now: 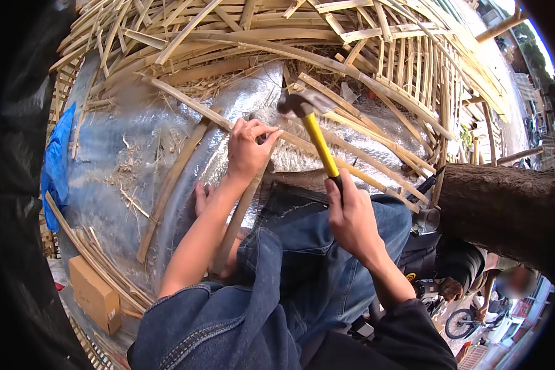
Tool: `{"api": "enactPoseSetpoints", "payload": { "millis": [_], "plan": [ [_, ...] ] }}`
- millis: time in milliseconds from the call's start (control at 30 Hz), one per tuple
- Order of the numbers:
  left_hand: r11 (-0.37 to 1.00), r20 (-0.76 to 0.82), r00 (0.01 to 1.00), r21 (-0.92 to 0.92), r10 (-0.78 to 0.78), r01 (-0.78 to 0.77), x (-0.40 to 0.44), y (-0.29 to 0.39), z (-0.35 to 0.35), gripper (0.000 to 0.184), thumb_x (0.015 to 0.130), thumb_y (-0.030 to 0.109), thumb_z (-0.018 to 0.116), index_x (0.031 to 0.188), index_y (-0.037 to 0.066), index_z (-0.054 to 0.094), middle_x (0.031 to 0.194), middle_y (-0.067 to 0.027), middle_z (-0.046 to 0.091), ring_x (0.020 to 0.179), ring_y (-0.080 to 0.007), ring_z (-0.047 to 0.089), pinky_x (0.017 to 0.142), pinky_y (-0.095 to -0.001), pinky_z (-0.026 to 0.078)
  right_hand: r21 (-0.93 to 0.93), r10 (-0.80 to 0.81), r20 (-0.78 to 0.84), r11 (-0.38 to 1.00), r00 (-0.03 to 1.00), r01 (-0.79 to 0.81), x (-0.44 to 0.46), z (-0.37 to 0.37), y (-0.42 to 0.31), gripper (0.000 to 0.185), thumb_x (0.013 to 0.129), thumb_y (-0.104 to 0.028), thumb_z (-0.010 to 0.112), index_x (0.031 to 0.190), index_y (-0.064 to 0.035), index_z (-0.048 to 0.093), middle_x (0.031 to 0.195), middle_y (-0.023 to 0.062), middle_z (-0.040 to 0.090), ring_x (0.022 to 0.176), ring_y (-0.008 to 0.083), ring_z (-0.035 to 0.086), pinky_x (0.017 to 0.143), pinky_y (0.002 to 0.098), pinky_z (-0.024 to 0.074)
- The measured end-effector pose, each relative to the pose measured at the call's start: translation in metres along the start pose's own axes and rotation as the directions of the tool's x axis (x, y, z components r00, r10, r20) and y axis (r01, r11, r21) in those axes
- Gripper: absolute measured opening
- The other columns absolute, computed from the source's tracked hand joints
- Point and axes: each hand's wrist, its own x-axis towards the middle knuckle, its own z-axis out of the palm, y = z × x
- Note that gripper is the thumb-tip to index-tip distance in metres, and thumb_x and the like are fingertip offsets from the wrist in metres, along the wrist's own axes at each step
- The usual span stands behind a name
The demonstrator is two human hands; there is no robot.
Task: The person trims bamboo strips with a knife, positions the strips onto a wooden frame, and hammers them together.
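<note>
My right hand (351, 216) is closed round the black grip of a hammer (317, 139) with a yellow shaft. The hammer's dark head is raised, up and to the right of my left hand (250, 145). The fingers of that left hand are pinched together where a long bamboo strip (188, 102) crosses a second strip (243, 206) that runs down towards my lap. Whatever small thing lies between the fingertips is too small to make out. My bare foot (203, 197) shows beside my left forearm.
Piled bamboo strips (265, 40) fill the far side. Silvery sheeting (105, 179) covers the ground. A cardboard box (95, 293) and blue plastic (58, 160) are at the left. A thick trunk (499, 203) stands at the right, with people and a motorbike (462, 324) beyond.
</note>
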Motion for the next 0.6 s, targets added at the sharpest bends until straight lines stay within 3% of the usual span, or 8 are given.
{"api": "enactPoseSetpoints", "payload": {
  "millis": [100,167,267,367,400,433,533,600],
  "plan": [
    [1.0,0.002,1.0,-0.009,-0.013,0.013,0.0,0.0,0.001,0.012,0.08,0.014,0.081,0.09,0.008,0.08,0.076,-0.0059,0.067,0.079,-0.0236,0.056,0.075,-0.0364,0.047,-0.113,-0.092,-0.057,0.99,0.994,0.085,0.01,0.015,0.021,0.021,0.103,-0.021,0.052,0.101,-0.0012,0.046,0.071,0.0297,0.06,0.071,0.052,0.058,0.065,0.0606,0.0408],
    [1.0,0.026,1.0,0.001,-0.008,0.008,0.0,0.002,0.0,0.012,0.079,0.014,0.081,0.09,0.008,0.08,0.077,-0.0063,0.067,0.08,-0.0235,0.057,0.075,-0.0364,0.047,-0.195,-0.041,0.024,0.98,0.999,0.045,0.017,0.011,0.029,0.022,0.103,-0.022,0.052,0.101,-0.0008,0.046,0.07,0.0289,0.059,0.071,0.0516,0.058,0.064,0.0595,0.0412],
    [0.999,0.026,0.999,0.002,-0.032,0.032,0.0,-0.001,-0.001,0.014,0.081,0.021,0.081,0.087,0.008,0.08,0.081,-0.0054,0.069,0.083,-0.0253,0.057,0.077,-0.0369,0.049,-0.055,-0.125,-0.049,0.991,0.991,0.122,0.015,0.003,0.015,0.021,0.104,-0.021,0.05,0.1,-0.0004,0.048,0.069,0.0277,0.059,0.069,0.051,0.057,0.063,0.0569,0.0407],
    [0.999,0.022,0.999,-0.033,0.038,-0.038,0.0,-0.003,-0.001,0.022,0.077,0.013,0.083,0.098,0.007,0.079,0.078,-0.0055,0.067,0.081,-0.0227,0.058,0.076,-0.0357,0.048,0.001,-0.122,-0.029,0.992,0.992,0.123,0.014,-0.003,0.009,0.021,0.105,-0.021,0.05,0.099,-0.0002,0.049,0.069,0.0269,0.058,0.067,0.0505,0.055,0.062,0.055,0.0397],
    [0.996,0.055,0.998,-0.084,-0.015,0.02,0.0,0.0,-0.005,0.032,0.076,0.013,0.084,0.107,0.008,0.077,0.085,-0.0051,0.067,0.081,-0.0224,0.059,0.078,-0.0362,0.049,-0.001,-0.148,-0.051,0.989,0.988,0.148,0.014,0.0,0.016,0.021,0.105,-0.021,0.05,0.098,-0.0002,0.049,0.068,0.026,0.058,0.066,0.0492,0.055,0.061,0.054,0.039],
    [0.996,0.057,0.998,-0.083,-0.017,0.021,-0.002,0.004,-0.008,0.032,0.076,0.013,0.084,0.107,0.008,0.077,0.085,-0.0051,0.067,0.081,-0.0224,0.059,0.078,-0.0362,0.049,0.001,-0.146,-0.05,0.989,0.988,0.147,0.014,0.001,0.02,0.021,0.105,-0.021,0.05,0.098,-0.0002,0.049,0.068,0.026,0.058,0.066,0.0492,0.055,0.061,0.054,0.039],
    [0.95,0.082,0.968,-0.188,-0.239,0.25,-0.009,0.01,-0.01,0.036,0.076,0.014,0.084,0.11,0.008,0.076,0.092,-0.0046,0.066,0.083,-0.0228,0.059,0.08,-0.0371,0.049,0.008,-0.054,0.019,0.998,0.998,0.054,0.013,0.007,0.026,0.022,0.105,-0.021,0.051,0.099,-0.0005,0.049,0.067,0.0259,0.057,0.067,0.0483,0.055,0.062,0.0543,0.039],
    [0.991,-0.042,0.996,-0.11,-0.075,0.07,-0.012,0.01,-0.007,0.034,0.077,0.016,0.084,0.109,0.008,0.076,0.097,-0.0041,0.067,0.087,-0.0227,0.059,0.082,-0.0368,0.048,-0.065,-0.093,-0.027,0.994,0.995,0.091,0.012,0.01,0.026,0.022,0.105,-0.022,0.051,0.099,-0.0007,0.049,0.067,0.0263,0.058,0.066,0.0489,0.056,0.062,0.0556,0.0396]
  ]
}}
